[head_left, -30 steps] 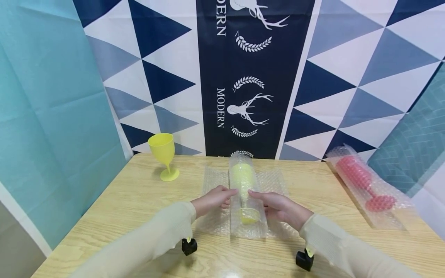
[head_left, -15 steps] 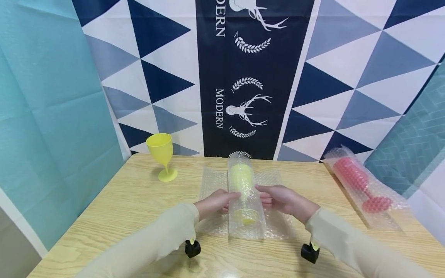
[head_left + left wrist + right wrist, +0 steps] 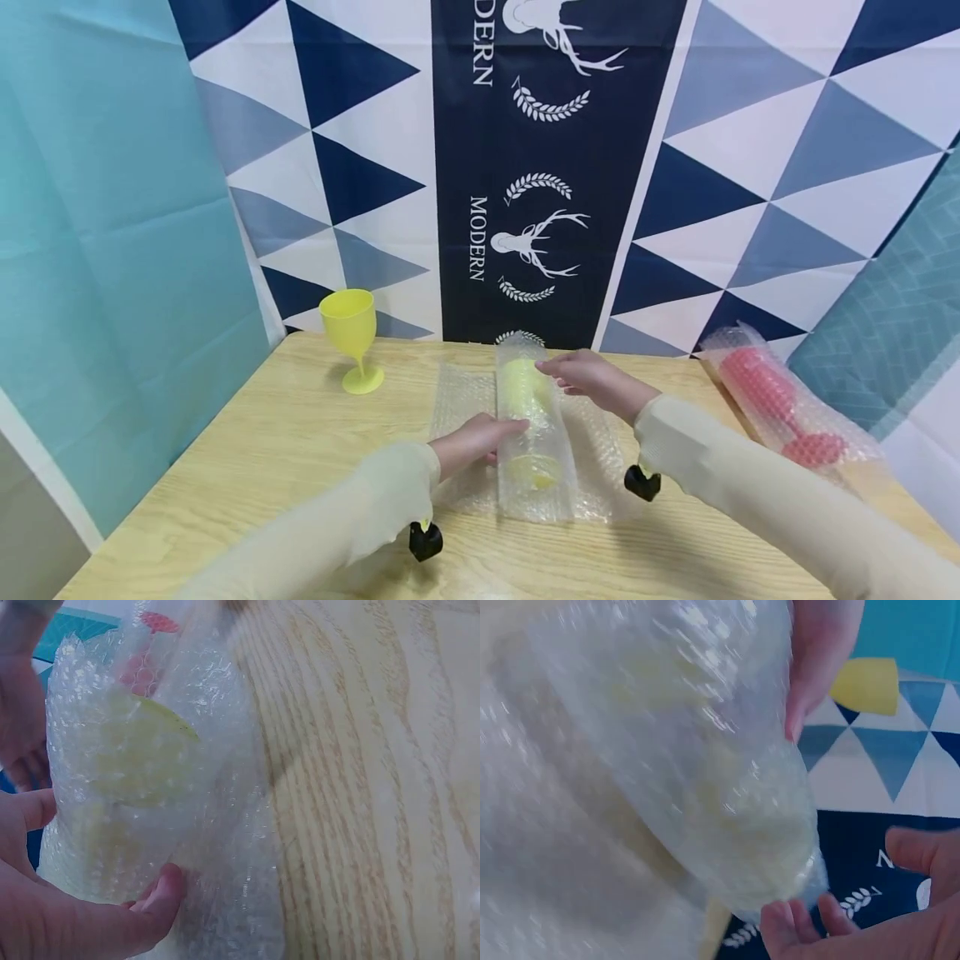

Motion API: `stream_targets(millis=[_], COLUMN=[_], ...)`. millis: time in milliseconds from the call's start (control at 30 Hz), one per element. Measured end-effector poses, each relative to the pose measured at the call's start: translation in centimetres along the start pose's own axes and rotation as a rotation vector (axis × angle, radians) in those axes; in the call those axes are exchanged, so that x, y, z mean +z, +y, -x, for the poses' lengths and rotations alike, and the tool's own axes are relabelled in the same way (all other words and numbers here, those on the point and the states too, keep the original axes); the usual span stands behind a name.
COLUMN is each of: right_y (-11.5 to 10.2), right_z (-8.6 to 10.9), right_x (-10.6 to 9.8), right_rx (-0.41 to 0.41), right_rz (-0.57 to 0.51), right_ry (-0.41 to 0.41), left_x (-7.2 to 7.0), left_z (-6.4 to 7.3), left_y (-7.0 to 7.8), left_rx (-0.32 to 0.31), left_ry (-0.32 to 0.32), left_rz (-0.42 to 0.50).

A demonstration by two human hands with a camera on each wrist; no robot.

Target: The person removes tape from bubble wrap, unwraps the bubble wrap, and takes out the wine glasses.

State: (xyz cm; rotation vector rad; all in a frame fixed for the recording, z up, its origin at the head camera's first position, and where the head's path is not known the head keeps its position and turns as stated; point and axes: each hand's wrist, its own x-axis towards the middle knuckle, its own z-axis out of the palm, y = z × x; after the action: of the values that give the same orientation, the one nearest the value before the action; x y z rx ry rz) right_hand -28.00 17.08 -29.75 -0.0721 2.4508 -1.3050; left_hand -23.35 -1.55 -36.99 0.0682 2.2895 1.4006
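Observation:
A yellow goblet (image 3: 525, 392) lies inside a roll of clear bubble wrap (image 3: 536, 496) at the middle of the table, its foot toward the person. My left hand (image 3: 476, 446) holds the roll from the left at mid-length, thumb on top and fingers at its side. Near the far end, my right hand (image 3: 592, 379) is at the right side, with the thumb tip over the cup part. In the right wrist view, the right hand's fingertips (image 3: 776, 919) are at the wrap's edge, with the thumb spread away. Loose wrap (image 3: 465, 392) extends flat on both sides beneath the roll.
A bare yellow goblet (image 3: 351, 329) stands upright at the back left of the wooden table (image 3: 300, 467). At the right edge lies a red goblet (image 3: 761, 383) in bubble wrap. A patterned cloth (image 3: 375, 125) hangs behind the table.
My right hand has moved from the roll's middle up toward its far end. My left hand stays at about the same place on the roll.

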Motion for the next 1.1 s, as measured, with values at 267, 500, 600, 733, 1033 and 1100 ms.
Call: stream_targets(millis=[267,500,600,733,1033,1100], right_y=[-2.2,-4.3,-5.1,-5.9,-6.8,-6.9], right_z=[-2.4,-3.8,-4.4,-5.0,-5.5,-5.4], right_x=[0.3,1.3,2.0,2.8,5.0,5.4], right_rx=[-0.135,-0.278,-0.265,-0.157,-0.018,-0.034], right_rz=[0.415,0.78,0.876,0.86,0.835,0.858], right_ry=[0.176,0.205,0.186,0.149,0.188,0.191], left_x=[0.3,0.6,0.7,0.8,0.9,0.9], left_z=[-0.4,-0.3,-0.2,-0.2,0.0,0.0], left_y=[-0.1,0.1,0.1,0.3,0.2,0.2], left_rx=[0.007,-0.003,0.0,0.02,0.047,0.054], left_ry=[0.025,0.042,0.049,0.024,0.01,0.013], left_rz=[0.023,0.039,0.041,0.06,0.103,0.115])
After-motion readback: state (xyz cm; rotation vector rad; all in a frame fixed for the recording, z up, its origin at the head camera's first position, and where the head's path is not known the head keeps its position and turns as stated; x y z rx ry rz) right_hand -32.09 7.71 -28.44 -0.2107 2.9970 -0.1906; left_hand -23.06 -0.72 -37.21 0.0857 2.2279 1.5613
